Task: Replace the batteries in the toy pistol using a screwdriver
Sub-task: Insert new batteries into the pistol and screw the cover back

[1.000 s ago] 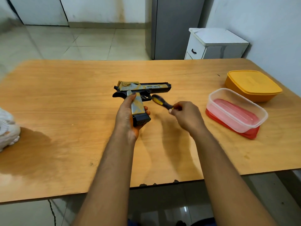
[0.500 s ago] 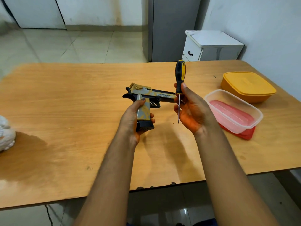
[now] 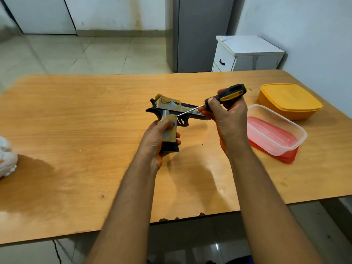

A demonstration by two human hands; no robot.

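Observation:
The toy pistol [image 3: 170,107], black with tan and grey camouflage, is held above the middle of the wooden table [image 3: 76,119], barrel pointing right. My left hand [image 3: 156,140] wraps its grip from below. My right hand [image 3: 226,119] holds a black and yellow screwdriver [image 3: 229,95] by the handle. The thin shaft slants down to the left, and its tip sits at a small screw at the top of the grip. The barrel's front end is hidden behind my right hand.
A clear plastic container [image 3: 276,130] rests on a red lid right of my right hand. A closed orange box [image 3: 289,101] stands behind it. A white object [image 3: 6,159] lies at the table's left edge. A white cabinet [image 3: 245,54] stands beyond the table.
My right hand turned the screwdriver from upright to slanted and brought its tip onto the pistol's grip. My left hand kept hold of the pistol, slightly tilted.

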